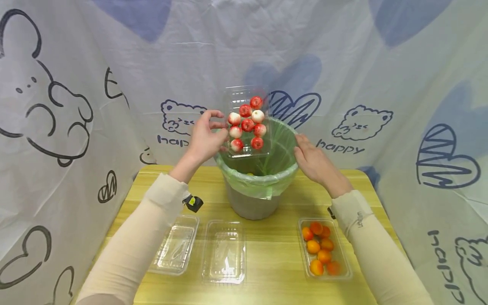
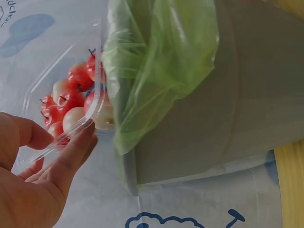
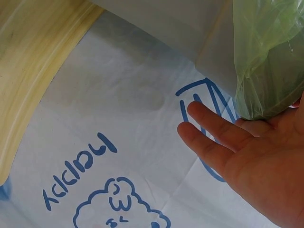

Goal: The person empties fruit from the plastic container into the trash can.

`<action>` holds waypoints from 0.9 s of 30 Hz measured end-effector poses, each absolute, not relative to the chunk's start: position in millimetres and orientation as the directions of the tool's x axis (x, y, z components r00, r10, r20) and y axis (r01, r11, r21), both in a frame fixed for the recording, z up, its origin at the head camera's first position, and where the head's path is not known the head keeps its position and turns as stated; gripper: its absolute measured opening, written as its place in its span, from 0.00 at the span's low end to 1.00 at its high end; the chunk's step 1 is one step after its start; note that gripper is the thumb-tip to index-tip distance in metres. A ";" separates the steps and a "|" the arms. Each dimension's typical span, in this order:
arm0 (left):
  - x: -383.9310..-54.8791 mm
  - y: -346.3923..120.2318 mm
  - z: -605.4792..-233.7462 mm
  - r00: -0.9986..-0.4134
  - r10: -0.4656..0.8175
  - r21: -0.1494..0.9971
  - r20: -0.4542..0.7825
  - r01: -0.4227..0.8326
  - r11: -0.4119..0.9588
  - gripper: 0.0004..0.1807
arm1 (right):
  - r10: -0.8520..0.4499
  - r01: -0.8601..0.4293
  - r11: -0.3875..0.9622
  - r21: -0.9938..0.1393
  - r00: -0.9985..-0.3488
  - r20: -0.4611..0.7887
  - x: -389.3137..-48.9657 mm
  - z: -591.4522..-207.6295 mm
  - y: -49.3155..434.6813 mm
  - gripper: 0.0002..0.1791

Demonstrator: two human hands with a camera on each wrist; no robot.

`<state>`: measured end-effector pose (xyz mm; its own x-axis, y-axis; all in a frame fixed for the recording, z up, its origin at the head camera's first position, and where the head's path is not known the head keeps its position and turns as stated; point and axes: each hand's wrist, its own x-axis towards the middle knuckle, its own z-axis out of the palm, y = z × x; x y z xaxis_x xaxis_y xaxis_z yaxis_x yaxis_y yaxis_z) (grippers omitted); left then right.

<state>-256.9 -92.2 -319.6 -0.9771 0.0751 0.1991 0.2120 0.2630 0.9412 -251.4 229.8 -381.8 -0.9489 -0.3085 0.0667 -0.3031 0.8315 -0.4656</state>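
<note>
In the head view my left hand (image 1: 207, 136) grips the left edge of a clear plastic box (image 1: 238, 95), tilted up above the bin's opening. Several small red-and-white apples (image 1: 248, 125) lie in it; the left wrist view shows stems on some apples (image 2: 71, 99). Thumb and fingers pinch the box wall there. Below stands a grey bin (image 1: 253, 205) with a green liner bag (image 1: 263, 186) folded over its rim. My right hand (image 1: 314, 163) rests against the rim's right side. In the right wrist view two fingers (image 3: 209, 145) extend past the liner, with the thumb hidden.
Two clear plastic boxes without fruit, one at the left (image 1: 177, 245) and one beside it (image 1: 224, 254), sit on the wooden table (image 1: 270, 254). At the right, another clear box (image 1: 305, 271) holds several orange fruits (image 1: 324, 256). Printed white cloth (image 1: 206, 55) hangs behind and on both sides.
</note>
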 end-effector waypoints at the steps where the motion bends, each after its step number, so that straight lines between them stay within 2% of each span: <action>1: -256.6 -91.8 -320.5 -0.976 0.071 0.941 0.207 0.219 0.257 0.27 | -0.309 -0.305 0.831 -0.464 -0.948 0.070 -251.5 -381.8 229.6 0.37; 14: -254.7 -90.5 -333.2 -0.952 0.119 0.922 0.281 0.302 0.244 0.25 | -0.312 -0.313 0.833 -0.457 -0.947 0.079 -252.7 -382.3 228.6 0.37; 27: -252.9 -92.5 -336.8 -0.930 0.102 0.907 0.352 0.366 0.206 0.23 | -0.313 -0.307 0.832 -0.462 -0.947 0.066 -252.5 -381.7 229.3 0.37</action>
